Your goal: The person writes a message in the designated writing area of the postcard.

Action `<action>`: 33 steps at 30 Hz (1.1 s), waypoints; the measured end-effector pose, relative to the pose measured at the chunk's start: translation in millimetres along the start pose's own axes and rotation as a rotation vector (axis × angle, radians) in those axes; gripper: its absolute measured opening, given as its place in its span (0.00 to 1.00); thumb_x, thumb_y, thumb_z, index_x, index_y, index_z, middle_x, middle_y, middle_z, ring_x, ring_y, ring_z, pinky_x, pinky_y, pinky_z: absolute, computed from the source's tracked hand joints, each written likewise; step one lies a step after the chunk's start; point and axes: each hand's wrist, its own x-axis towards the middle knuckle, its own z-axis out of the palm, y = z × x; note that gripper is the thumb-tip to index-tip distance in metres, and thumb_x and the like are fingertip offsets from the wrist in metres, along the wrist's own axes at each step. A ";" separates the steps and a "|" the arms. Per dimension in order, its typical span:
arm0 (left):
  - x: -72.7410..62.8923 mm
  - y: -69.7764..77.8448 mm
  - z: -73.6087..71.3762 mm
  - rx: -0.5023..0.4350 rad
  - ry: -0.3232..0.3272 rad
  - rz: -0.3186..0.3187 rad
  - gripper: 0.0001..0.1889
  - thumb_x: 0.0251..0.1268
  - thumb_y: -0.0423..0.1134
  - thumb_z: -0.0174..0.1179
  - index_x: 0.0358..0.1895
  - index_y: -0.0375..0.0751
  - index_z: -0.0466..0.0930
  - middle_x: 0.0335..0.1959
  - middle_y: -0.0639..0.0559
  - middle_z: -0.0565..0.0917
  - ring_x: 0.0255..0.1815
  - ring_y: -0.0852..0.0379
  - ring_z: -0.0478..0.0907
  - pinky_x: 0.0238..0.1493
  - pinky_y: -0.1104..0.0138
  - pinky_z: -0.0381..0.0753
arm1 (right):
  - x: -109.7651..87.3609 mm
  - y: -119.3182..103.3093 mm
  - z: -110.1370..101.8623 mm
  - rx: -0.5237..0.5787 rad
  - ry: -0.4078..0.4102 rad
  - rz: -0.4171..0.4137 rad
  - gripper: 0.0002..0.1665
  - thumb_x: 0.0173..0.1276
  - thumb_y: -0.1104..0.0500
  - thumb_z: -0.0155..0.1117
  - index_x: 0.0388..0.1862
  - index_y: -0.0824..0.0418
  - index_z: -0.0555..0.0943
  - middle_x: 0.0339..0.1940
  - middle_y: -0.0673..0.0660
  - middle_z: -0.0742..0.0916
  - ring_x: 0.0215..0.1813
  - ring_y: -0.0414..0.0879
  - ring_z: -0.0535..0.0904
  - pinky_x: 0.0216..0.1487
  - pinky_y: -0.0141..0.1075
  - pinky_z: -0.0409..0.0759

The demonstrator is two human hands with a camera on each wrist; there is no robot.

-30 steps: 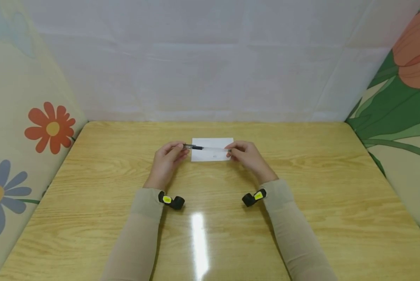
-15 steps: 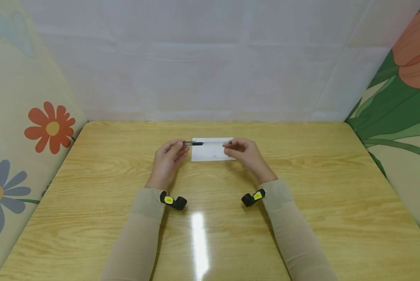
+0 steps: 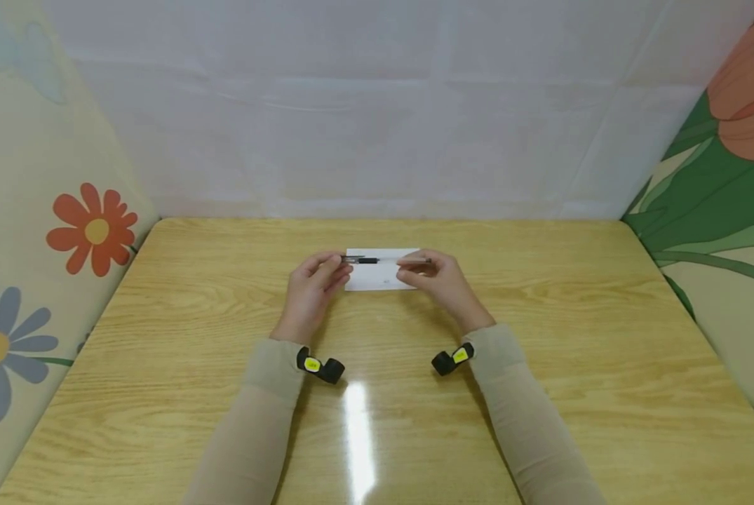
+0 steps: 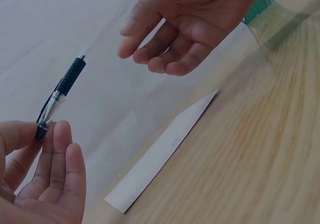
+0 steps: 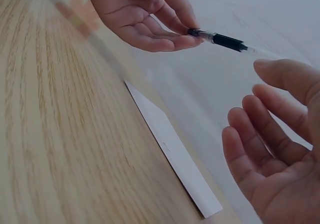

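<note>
A gel pen [image 3: 368,260] with a clear barrel and black grip is held roughly level above the white card [image 3: 367,282]. My left hand [image 3: 311,291] pinches its clip end between thumb and fingers, clearly shown in the left wrist view. The far end of the pen [image 4: 107,24] points toward my right hand [image 3: 442,282]. That hand's fingers are loosely bent, and in the left wrist view they stand just beside the barrel, apart from it. From the right wrist view, the right thumb [image 5: 285,74] hides the pen's far end.
The card lies flat on the wood-grain table [image 3: 541,337], with a small printed mark on it. A white cloth backdrop [image 3: 377,126] rises behind the table, and flower-patterned panels [image 3: 23,210] flank it. Both wrists carry small black cameras [image 3: 326,368].
My right fingers have let go of the pen's far end, which they pinched one second ago. My left hand has shifted right with the pen, so its far end now passes the right fingertips.
</note>
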 end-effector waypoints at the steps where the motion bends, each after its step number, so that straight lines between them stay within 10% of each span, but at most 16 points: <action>1: -0.4 -0.7 1.4 0.002 0.001 0.001 0.05 0.78 0.32 0.55 0.46 0.39 0.81 0.40 0.53 0.86 0.43 0.60 0.85 0.53 0.69 0.83 | 0.0 0.2 0.8 0.005 0.000 -0.005 0.17 0.68 0.62 0.71 0.54 0.68 0.83 0.52 0.66 0.87 0.47 0.46 0.84 0.52 0.38 0.84; 10: -2.7 -4.9 9.3 -0.011 0.001 0.006 0.07 0.77 0.30 0.55 0.41 0.43 0.83 0.40 0.52 0.85 0.42 0.60 0.86 0.52 0.68 0.84 | 1.1 1.9 8.6 0.045 0.024 -0.055 0.13 0.66 0.67 0.72 0.47 0.71 0.83 0.40 0.50 0.88 0.44 0.43 0.84 0.50 0.34 0.83; 20: -3.0 -8.6 11.3 0.008 -0.034 0.013 0.06 0.77 0.30 0.55 0.44 0.40 0.82 0.42 0.51 0.84 0.42 0.60 0.86 0.54 0.67 0.83 | 0.0 2.1 14.5 0.034 0.028 -0.073 0.13 0.67 0.66 0.71 0.48 0.72 0.83 0.49 0.69 0.86 0.45 0.43 0.84 0.52 0.38 0.84; 33: -3.7 -10.4 12.1 0.103 -0.094 0.004 0.07 0.77 0.32 0.55 0.50 0.32 0.79 0.45 0.49 0.83 0.45 0.59 0.85 0.57 0.66 0.82 | -0.2 2.4 17.0 0.084 0.045 -0.059 0.12 0.67 0.66 0.71 0.47 0.71 0.84 0.43 0.55 0.88 0.46 0.45 0.85 0.52 0.39 0.84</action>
